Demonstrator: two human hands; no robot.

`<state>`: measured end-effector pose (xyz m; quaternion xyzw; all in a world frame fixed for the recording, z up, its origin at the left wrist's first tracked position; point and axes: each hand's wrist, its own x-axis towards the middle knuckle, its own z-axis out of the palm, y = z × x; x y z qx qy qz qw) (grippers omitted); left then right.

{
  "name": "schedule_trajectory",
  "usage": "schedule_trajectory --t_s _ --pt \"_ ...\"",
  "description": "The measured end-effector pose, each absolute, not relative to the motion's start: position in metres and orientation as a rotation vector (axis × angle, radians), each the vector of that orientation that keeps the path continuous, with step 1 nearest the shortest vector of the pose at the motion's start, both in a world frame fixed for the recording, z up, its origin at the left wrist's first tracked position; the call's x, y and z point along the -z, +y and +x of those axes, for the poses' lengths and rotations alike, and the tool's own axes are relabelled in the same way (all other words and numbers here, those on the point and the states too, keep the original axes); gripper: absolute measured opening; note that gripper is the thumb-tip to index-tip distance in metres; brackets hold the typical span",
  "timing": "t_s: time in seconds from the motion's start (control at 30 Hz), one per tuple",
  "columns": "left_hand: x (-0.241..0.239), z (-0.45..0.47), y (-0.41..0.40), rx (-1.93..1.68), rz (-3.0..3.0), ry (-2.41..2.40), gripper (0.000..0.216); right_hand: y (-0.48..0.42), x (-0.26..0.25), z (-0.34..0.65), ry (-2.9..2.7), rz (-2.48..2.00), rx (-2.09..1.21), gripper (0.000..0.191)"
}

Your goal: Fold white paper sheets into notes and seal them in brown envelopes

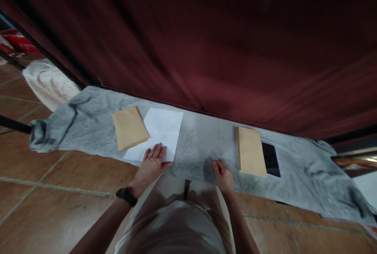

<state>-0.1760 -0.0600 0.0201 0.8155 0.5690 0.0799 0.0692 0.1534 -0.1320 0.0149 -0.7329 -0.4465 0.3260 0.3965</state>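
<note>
My left hand [152, 160] lies flat with fingers spread on the near edge of white paper [165, 128]. Overlapping the left side of this paper is a small stack of brown envelopes [129, 128]. My right hand [222, 174] is curled into a loose fist over the grey cloth [203, 140], and nothing shows in its fingers. A second stack of brown envelopes [251, 151] lies just to the right of that hand, apart from it. Against this stack's right side rests a dark-screened phone [271, 159].
Behind the cloth-covered surface hangs a dark red curtain [188, 49]. A striped cloth [50, 83] drapes at the left, near a black bar [14, 123]. Tiled floor [73, 191] shows below the front edge. Red items [20, 41] are at the far left.
</note>
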Motion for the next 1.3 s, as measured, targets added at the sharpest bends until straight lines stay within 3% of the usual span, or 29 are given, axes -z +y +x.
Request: schedule_trajectory --t_s 0.33,0.57,0.73,0.97,1.13,1.3 --pt "-0.029 -0.175 -0.061 -0.105 2.509 1.624 0.065 -0.133 -0.010 0.153 -1.171 -1.938 -0.763 0.024" --pt "-0.019 -0.173 -0.068 -0.312 2.490 1.534 0.038 -0.133 -0.005 0.150 -1.192 -1.980 -0.680 0.028" --pt "-0.025 -0.159 -0.073 -0.614 2.428 1.454 0.036 -0.133 -0.005 0.151 -1.238 -1.975 -0.692 0.044" --pt "-0.044 -0.077 -0.119 -0.609 2.575 0.979 0.041 -0.128 -0.008 0.162 -0.903 -1.734 -1.053 0.060" --pt "-0.047 -0.060 -0.140 -0.478 2.680 0.753 0.033 -0.129 -0.005 0.169 -0.550 -1.581 -1.096 0.050" --pt "-0.052 -0.087 -0.131 -0.454 2.656 0.864 0.027 -0.128 0.001 0.167 -0.396 -1.404 -1.120 0.038"
